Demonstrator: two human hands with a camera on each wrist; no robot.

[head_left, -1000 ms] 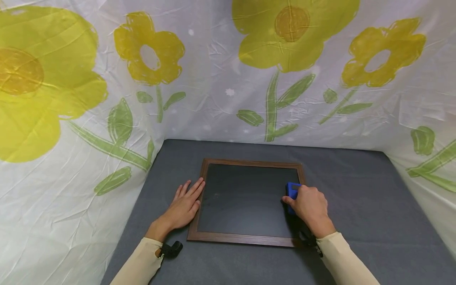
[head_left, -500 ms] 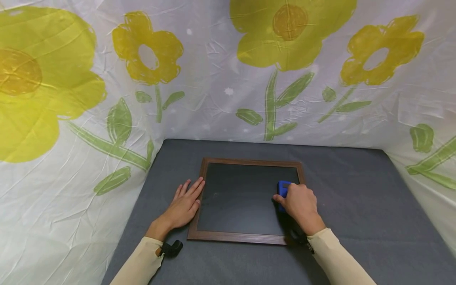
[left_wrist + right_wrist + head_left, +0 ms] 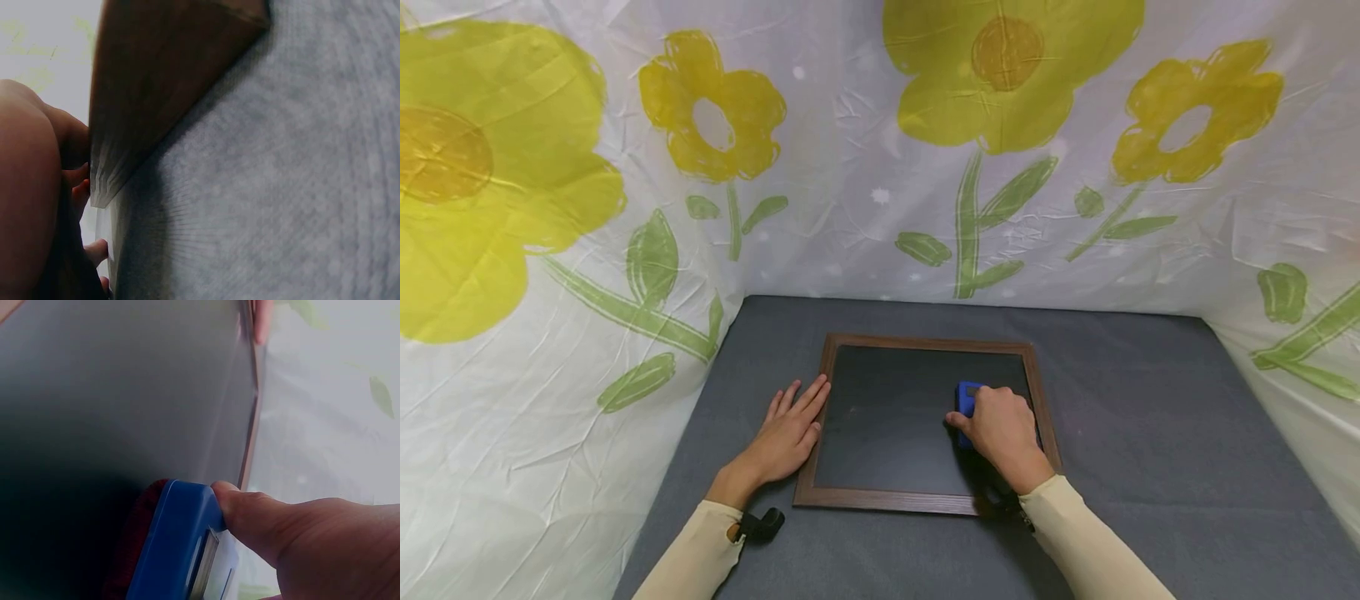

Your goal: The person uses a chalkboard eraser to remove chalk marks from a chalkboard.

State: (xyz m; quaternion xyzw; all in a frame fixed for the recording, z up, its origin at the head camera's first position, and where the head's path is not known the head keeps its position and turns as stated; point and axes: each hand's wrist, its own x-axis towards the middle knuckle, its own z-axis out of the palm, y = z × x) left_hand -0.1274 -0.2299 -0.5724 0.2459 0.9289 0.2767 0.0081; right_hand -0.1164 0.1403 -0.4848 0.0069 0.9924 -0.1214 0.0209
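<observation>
Two hands at a framed chalkboard on a grey counter.
The left hand [image 3: 787, 432] lies flat, fingers straight and together, on the counter [image 3: 1150, 433] with fingertips against the left side of the chalkboard's [image 3: 887, 417] wooden frame. On the board's dark surface, right of centre, the right hand [image 3: 996, 429] grips a blue eraser [image 3: 966, 398], thumb curled against its side.

Both forearms wear close-fitting, long cream sleeves [image 3: 688, 557] that end at the wrists, leaving the left hand [image 3: 787, 432] and right hand [image 3: 996, 427] bare. A small black device [image 3: 763, 524] on a strap sits under each cuff, nearer the viewer than the hands.
</observation>
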